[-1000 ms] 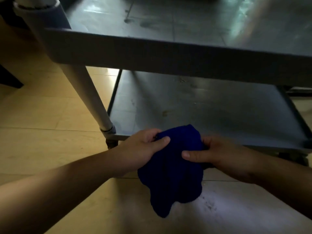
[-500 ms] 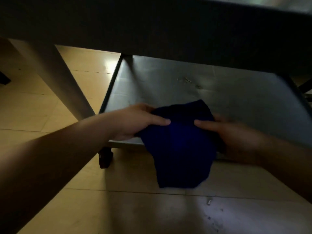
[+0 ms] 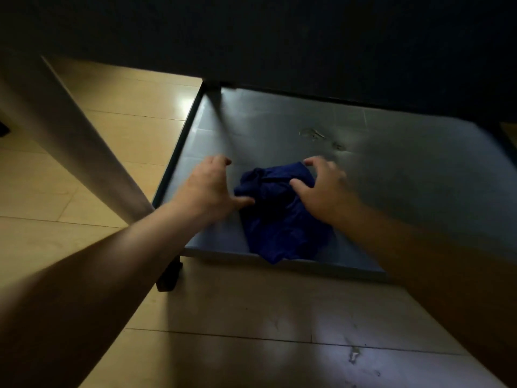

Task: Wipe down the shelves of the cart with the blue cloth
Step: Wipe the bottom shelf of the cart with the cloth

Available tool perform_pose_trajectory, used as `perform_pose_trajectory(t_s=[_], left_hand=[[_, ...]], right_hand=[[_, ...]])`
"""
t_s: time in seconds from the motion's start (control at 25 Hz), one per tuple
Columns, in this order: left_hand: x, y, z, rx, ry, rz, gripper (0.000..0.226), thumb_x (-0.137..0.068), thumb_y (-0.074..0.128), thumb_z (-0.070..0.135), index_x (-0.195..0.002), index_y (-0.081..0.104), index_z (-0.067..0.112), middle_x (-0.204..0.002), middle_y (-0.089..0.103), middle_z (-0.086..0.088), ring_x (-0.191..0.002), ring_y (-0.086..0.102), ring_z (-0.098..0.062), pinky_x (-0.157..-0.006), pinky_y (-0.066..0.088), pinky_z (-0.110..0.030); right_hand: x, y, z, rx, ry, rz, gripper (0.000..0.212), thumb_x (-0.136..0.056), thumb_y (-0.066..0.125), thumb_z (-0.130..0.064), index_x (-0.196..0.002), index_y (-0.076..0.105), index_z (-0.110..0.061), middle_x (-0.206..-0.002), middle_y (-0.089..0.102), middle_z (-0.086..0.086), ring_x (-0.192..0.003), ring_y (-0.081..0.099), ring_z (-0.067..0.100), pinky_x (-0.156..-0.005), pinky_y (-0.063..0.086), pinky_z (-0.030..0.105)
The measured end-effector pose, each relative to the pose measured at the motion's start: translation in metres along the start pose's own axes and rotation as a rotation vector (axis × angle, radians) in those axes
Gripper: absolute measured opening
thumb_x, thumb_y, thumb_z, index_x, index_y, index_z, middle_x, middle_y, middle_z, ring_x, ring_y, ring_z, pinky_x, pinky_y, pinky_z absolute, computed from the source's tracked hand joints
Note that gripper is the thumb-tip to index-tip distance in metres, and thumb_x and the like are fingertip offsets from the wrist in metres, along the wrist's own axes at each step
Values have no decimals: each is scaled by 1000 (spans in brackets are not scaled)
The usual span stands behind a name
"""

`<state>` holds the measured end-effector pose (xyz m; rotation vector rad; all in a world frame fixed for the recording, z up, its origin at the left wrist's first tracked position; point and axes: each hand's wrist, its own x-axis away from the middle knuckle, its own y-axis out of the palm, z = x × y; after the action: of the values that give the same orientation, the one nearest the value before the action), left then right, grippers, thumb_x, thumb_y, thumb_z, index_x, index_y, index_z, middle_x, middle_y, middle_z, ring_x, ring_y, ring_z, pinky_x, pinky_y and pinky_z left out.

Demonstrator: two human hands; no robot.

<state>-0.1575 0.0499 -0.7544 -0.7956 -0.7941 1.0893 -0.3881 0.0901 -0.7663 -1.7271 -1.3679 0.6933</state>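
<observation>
Cloth (image 3: 282,214) lay bunched at frame centre on the lower shelf (image 3: 391,177), one corner hanging over the front lip, probably set down for spreading before the wipe. Left hand (image 3: 208,189) was spread flat beside it, thumb touching the cloth's left edge, nothing grasped. Right hand (image 3: 321,189) was arched over the cloth's upper right, fingertips resting on it, not clenched. Both forearms reached in from the lower corners, under the dark upper shelf (image 3: 279,37).

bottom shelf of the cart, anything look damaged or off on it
Yes: the bottom shelf has a scuffed, scratched patch toward its back, beyond the blue cloth. The cloth lies bunched, one corner drooping over the front edge.
</observation>
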Motion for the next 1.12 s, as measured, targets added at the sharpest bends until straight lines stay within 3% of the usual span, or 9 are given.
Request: perform_pose_trajectory(t_s=[0.12, 0.2, 0.28, 0.48, 0.6, 0.68, 0.84, 0.96, 1.12], left_hand=[[11, 12, -25, -340, -24, -165, 167, -37, 74, 97, -164, 2, 15, -173, 14, -14, -159, 9, -36, -127, 18, -50], [9, 19, -36, -407, -104, -286, 182, -27, 64, 105, -161, -18, 15, -175, -13, -13, -159, -14, -38, -128, 2, -56], [3, 22, -41, -402, -140, -343, 185, -25, 63, 106, -158, -27, 14, -172, -24, -12, -157, -24, -39, -126, -5, -58], [3, 26, -47, -370, -105, -325, 194, -7, 48, 110, -160, -24, 13, -173, -24, -11, -157, -23, -38, -127, -5, -56], [4, 28, -50, -373, -63, -274, 184, -23, 59, 107, -161, -20, 14, -174, -20, -13, -158, -21, -38, -128, -3, -56], [4, 27, -49, -374, -67, -267, 183, -26, 62, 105, -162, -19, 14, -174, -19, -13, -158, -21, -37, -128, -3, -56], [6, 24, -46, -413, -87, -283, 189, -14, 48, 111, -162, -19, 15, -174, -20, -11, -158, -22, -36, -128, -3, -56], [8, 21, -43, -423, -101, -293, 192, -4, 32, 112, -161, -21, 16, -174, -21, -9, -158, -23, -36, -127, -3, -56], [11, 22, -41, -398, -137, -297, 191, -5, 38, 110, -160, -22, 18, -174, -23, -7, -157, -24, -35, -127, -5, -56]], right_hand=[[9, 33, -16, 144, -78, -93, 62, -90, 39, -68, -147, 36, -43, -159, 29, 11, -139, 27, 46, -115, 22, 55], [8, 56, -26, 214, 24, -137, 66, -89, 25, -74, -151, 22, -52, -168, 11, 4, -147, 6, 48, -118, 4, 62], [8, 74, -35, 263, 58, -97, 69, -88, 18, -76, -152, 20, -51, -169, 9, 4, -147, -1, 50, -116, -2, 65], [7, 89, -62, 282, -117, 13, 68, -84, 27, -75, -143, 43, -44, -157, 40, -4, -140, 16, 50, -106, 18, 65], [5, 96, -75, 269, -414, -8, 55, -87, 39, -62, -136, 52, -43, -143, 55, -11, -132, 32, 43, -96, 32, 57], [4, 100, -80, 274, -489, -55, 51, -89, 40, -56, -137, 51, -43, -145, 54, -11, -132, 33, 38, -94, 35, 55], [3, 102, -75, 403, -337, -51, 55, -88, 30, -68, -138, 44, -51, -159, 35, 1, -138, 25, 42, -101, 28, 62], [6, 98, -73, 445, -261, -42, 54, -88, 31, -70, -137, 44, -54, -157, 37, 2, -132, 30, 44, -99, 29, 62], [18, 89, -61, 428, -206, -3, 46, -90, 39, -60, -133, 50, -49, -150, 42, 0, -123, 38, 41, -95, 34, 57]])
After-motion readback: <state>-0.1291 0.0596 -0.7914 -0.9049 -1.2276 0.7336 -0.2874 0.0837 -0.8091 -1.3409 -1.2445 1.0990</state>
